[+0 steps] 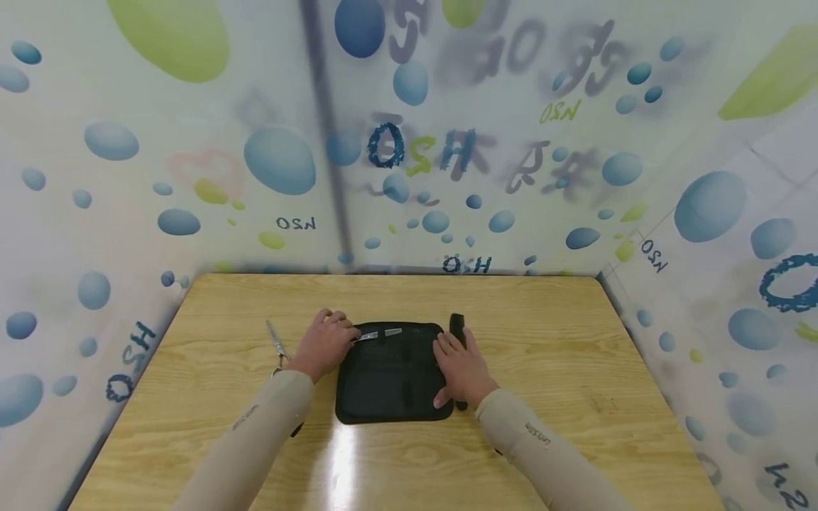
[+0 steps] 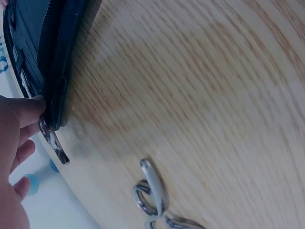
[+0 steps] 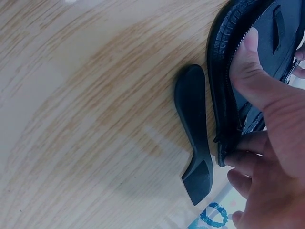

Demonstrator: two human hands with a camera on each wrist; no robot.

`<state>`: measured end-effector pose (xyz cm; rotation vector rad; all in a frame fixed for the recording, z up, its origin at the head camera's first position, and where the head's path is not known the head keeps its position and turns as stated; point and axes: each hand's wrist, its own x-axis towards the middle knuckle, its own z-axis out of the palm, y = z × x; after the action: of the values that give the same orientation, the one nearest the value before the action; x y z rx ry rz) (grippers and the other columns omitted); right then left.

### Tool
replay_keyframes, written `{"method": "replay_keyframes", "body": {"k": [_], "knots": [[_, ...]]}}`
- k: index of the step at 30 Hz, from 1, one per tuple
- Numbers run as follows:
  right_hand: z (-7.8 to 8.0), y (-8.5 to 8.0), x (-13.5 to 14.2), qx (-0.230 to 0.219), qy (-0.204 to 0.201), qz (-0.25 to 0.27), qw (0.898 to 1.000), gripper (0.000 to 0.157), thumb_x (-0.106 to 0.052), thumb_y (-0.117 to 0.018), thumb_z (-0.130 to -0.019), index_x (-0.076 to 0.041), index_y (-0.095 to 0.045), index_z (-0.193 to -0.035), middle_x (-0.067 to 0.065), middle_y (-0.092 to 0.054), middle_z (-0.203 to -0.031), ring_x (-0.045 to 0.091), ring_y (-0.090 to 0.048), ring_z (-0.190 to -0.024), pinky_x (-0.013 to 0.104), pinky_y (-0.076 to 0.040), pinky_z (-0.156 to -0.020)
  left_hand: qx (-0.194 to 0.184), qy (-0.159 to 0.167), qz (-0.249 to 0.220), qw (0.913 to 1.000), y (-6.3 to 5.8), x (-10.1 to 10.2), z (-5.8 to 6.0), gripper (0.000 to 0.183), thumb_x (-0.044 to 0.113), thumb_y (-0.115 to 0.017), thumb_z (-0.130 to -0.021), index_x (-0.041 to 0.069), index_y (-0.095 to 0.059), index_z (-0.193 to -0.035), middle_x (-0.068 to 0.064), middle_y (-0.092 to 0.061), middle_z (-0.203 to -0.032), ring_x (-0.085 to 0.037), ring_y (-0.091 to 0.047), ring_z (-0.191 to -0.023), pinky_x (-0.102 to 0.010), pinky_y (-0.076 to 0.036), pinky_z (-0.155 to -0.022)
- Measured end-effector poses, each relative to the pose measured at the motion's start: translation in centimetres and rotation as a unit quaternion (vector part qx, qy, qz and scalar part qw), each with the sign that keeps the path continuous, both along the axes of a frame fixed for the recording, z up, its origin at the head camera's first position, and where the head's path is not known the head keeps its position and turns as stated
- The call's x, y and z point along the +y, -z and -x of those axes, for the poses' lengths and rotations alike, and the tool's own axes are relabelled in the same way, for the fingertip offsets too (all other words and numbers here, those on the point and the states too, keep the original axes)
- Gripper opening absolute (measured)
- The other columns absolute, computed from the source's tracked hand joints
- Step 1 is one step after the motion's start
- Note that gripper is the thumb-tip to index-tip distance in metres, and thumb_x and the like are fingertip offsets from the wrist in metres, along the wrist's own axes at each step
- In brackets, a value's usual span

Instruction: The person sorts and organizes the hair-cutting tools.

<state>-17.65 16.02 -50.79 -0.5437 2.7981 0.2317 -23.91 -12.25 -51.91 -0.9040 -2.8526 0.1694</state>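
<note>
A black zip case (image 1: 383, 383) lies open and flat on the table. Near its far edge, a pair of silver scissors (image 1: 391, 332) is tucked under a small strap. My left hand (image 1: 327, 342) pinches these scissors at the handle end by the case's far left corner; part of them is hidden behind my fingers. Across the case's right side rests my right hand (image 1: 465, 369), thumb and fingers spread apart and pressing on the rim. Right beside that rim lies a black tool (image 3: 193, 109) with a rounded handle and an angular end, partly covered by my hand in the head view.
A second pair of silver scissors (image 1: 277, 342) lies on the table left of the case, handles partly behind my left wrist. Beyond the wooden table (image 1: 543, 312) stands a patterned wall (image 1: 434, 241) along its far edge, with more wall at both sides.
</note>
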Motion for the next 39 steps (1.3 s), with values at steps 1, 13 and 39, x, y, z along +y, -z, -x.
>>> {"method": "replay_keyframes", "body": {"k": [1,13,39], "knots": [[0.0,0.0,0.0,0.000,0.000,-0.001,1.000,0.115,-0.067,-0.076,-0.065,-0.011,-0.030,-0.154,0.006,-0.026,-0.162,0.024,-0.021,-0.151,0.054,-0.003,-0.123,0.000,-0.002,0.001,1.0000,0.0,0.0,0.0,0.015,0.024,-0.072,-0.089,0.024,-0.074,-0.104,0.004,-0.073,-0.103,-0.019,-0.060,-0.106,-0.046,-0.041,-0.103],[0.0,0.1,-0.1,-0.007,0.004,0.003,1.000,0.114,-0.066,-0.076,-0.065,-0.011,-0.031,-0.153,0.007,-0.026,-0.162,0.024,-0.020,-0.151,0.054,-0.002,-0.123,0.008,0.005,-0.002,1.0000,0.3,1.1,0.0,0.014,0.025,-0.072,-0.088,0.023,-0.075,-0.101,0.004,-0.073,-0.101,-0.018,-0.061,-0.105,-0.044,-0.042,-0.102],[-0.3,-0.2,0.1,0.007,0.001,0.003,1.000,0.113,-0.067,-0.076,-0.065,-0.011,-0.032,-0.153,0.007,-0.028,-0.161,0.025,-0.021,-0.151,0.055,-0.004,-0.123,-0.038,-0.113,-0.093,0.9885,1.0,-1.2,-2.1,0.058,0.047,-0.067,-0.089,0.011,-0.056,-0.134,-0.010,-0.064,-0.127,-0.032,-0.049,-0.129,-0.054,-0.037,-0.106]]}}
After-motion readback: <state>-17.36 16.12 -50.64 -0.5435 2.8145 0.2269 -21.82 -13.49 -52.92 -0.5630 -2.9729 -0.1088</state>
